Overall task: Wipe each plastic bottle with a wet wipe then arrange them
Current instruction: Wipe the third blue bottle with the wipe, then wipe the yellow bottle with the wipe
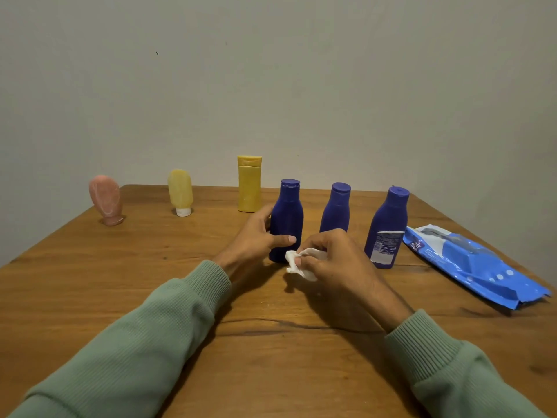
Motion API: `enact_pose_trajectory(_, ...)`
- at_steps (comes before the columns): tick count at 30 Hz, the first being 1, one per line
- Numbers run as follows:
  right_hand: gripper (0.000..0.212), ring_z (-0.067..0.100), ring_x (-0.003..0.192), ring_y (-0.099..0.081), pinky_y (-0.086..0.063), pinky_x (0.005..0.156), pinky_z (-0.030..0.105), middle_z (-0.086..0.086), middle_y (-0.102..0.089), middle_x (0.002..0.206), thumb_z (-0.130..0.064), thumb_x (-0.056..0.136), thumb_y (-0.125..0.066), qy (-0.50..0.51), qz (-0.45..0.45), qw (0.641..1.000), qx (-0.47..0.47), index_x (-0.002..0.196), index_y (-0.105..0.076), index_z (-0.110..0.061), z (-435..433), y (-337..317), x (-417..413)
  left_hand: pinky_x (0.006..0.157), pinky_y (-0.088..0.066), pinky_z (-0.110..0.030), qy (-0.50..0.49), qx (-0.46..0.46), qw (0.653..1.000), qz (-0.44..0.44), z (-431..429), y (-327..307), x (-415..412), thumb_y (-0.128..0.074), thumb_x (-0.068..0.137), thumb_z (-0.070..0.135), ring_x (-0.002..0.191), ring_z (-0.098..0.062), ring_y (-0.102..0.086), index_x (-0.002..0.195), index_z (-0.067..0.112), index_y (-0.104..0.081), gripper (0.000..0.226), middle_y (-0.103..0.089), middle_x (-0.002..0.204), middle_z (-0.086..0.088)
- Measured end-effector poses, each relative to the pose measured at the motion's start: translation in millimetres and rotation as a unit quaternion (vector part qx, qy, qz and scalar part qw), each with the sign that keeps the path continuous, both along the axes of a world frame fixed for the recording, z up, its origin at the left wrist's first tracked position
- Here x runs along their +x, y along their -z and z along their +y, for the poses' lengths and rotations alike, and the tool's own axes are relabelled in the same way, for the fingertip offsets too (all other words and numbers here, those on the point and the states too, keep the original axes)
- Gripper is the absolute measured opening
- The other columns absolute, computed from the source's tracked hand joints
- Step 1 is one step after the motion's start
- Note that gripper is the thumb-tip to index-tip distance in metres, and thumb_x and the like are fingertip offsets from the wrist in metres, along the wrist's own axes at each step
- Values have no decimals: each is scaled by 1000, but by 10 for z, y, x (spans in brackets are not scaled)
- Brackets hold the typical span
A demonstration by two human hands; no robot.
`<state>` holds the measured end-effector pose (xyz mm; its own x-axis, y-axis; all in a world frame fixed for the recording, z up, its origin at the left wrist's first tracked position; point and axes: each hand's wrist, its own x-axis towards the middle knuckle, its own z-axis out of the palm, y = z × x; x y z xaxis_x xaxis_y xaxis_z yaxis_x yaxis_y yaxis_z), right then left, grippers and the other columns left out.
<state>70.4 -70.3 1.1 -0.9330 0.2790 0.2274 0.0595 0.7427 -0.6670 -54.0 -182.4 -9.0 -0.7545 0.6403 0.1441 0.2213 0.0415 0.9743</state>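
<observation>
Three dark blue bottles stand upright in a row: the left one (287,212), the middle one (337,208) and the right one (388,227), which shows a label. My left hand (256,236) wraps around the left blue bottle, thumb across its front. My right hand (334,257) holds a crumpled white wet wipe (297,262) just in front of that bottle's base. Farther back stand a yellow bottle (249,184), a pale yellow tube (180,191) on its white cap and a pink tube (106,199) on its cap.
A blue wet wipe pack (470,267) lies at the right of the wooden table (150,282), close to its right edge. A plain wall rises behind the table's far edge.
</observation>
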Motion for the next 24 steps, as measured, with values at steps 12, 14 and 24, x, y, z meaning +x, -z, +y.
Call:
enact_pose_trajectory(12, 19, 6, 99, -54, -51, 86, 35, -6, -63, 108, -27, 87, -64, -5, -28, 1000, 3, 106, -66, -23, -56, 67, -15, 86, -51, -32, -5, 2, 1000, -4, 22, 86, -63, -67, 84, -1, 104, -10, -61, 127, 22, -48, 52, -63, 114, 4)
enact_pose_trajectory(14, 19, 6, 99, -54, -51, 86, 35, -6, -63, 108, -26, 87, -63, -8, -28, 1000, 6, 106, -66, -23, -61, 70, -14, 90, -51, -36, -8, 4, 1000, -10, 21, 91, -70, -67, 83, -3, 102, -8, -60, 122, 26, -48, 52, -62, 111, 6)
enact_pose_trajectory(24, 17, -1, 88, -52, -49, 79, 24, -18, -55, 93, -27, 87, -63, -26, -16, 1000, 2, 103, -66, -27, -184, 85, -28, 86, -55, -38, -9, -8, 999, -30, -75, 62, -119, -62, 77, -16, 100, -20, -66, 123, 23, -49, 62, -65, 110, -7)
